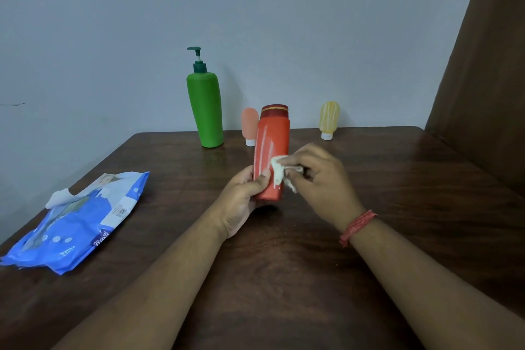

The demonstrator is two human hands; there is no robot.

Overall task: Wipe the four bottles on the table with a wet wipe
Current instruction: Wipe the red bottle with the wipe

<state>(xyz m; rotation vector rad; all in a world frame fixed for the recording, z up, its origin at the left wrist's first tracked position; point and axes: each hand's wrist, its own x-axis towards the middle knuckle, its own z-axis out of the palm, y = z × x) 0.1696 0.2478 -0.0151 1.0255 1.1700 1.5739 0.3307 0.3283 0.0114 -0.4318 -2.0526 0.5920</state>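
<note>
Here I see the red bottle (271, 156) held up over the middle of the dark wooden table (397, 179), its base lifted clear of the surface and its body leaning a little. It is a tall, flattish bottle in glossy orange-red plastic with a darker red cap ringed by a thin gold band, and pale streaks run down its front face. My left hand (244, 202) grips it low on the body, thumb curled across the front. My right hand (321, 179) pinches a crumpled white wet wipe (279, 170) and presses it against the bottle's right side, just beside the left thumb. A red thread band (357, 227) sits on the right wrist.

At the far edge, against the grey wall, stand the other three: a tall green pump bottle (207, 111) on the left, a small peach tube (250, 125) on its white cap partly hidden behind the red bottle, and a small yellow tube (329, 119), also cap-down, off to the right. A blue wipes pack (82, 221) lies flat near the left edge with one white sheet poking from its opening.
</note>
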